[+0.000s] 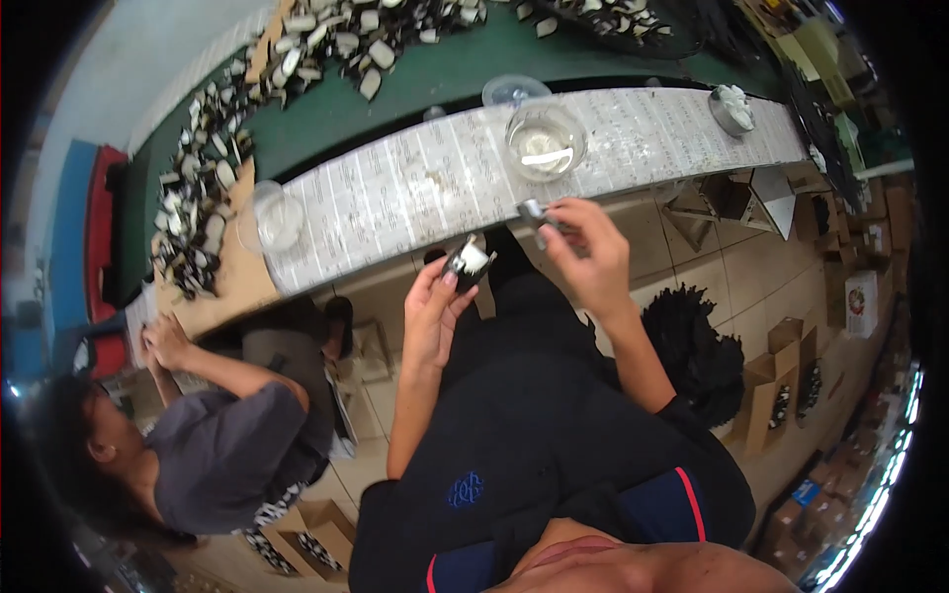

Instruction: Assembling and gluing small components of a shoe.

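My left hand is closed around a small black piece with a white pad-like face, held just in front of the bench edge. Between the thumb and fingers of my right hand is a small dark piece with a pale, shiny end; its kind is not clear. The two pieces are apart, a short gap between them. Beyond my hands, a clear round bowl with a little clear liquid stands on the paper-covered bench strip.
Heaps of black-and-white pieces lie on the green table. A second clear bowl stands left, a tin with white wads right. A co-worker sits at my left. Cardboard boxes stand on the floor at right.
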`<action>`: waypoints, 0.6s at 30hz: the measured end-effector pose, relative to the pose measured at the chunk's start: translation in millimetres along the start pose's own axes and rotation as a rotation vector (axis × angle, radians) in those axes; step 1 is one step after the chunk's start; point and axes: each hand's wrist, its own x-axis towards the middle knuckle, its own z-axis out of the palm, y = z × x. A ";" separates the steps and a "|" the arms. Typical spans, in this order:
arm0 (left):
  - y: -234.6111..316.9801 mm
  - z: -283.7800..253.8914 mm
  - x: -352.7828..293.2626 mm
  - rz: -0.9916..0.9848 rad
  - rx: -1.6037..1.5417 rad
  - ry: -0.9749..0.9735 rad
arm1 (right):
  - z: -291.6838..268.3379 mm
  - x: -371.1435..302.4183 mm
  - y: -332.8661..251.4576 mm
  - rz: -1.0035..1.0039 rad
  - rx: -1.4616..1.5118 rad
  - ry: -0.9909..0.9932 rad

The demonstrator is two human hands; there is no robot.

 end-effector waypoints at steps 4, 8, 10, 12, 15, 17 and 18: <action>5.6 -19.3 6.4 0.016 -0.048 0.045 | -38.0 58.4 94.2 0.234 0.174 0.233; 35.0 -12.3 39.4 0.140 -0.009 0.104 | -47.8 101.0 184.3 0.294 0.590 0.411; 56.3 7.9 85.1 0.232 -0.006 0.102 | -46.8 105.7 221.6 0.437 0.810 0.541; 89.3 39.7 133.9 0.411 0.024 0.079 | -41.8 109.4 229.3 0.392 0.761 0.539; 136.9 150.7 184.9 0.682 0.191 -0.125 | -37.9 106.8 229.3 0.345 0.587 0.456; 159.2 221.7 204.1 0.655 0.320 -0.270 | -36.1 110.7 221.1 0.355 0.565 0.445; 165.0 244.1 216.2 0.653 0.404 -0.285 | -34.0 112.5 218.7 0.354 0.596 0.468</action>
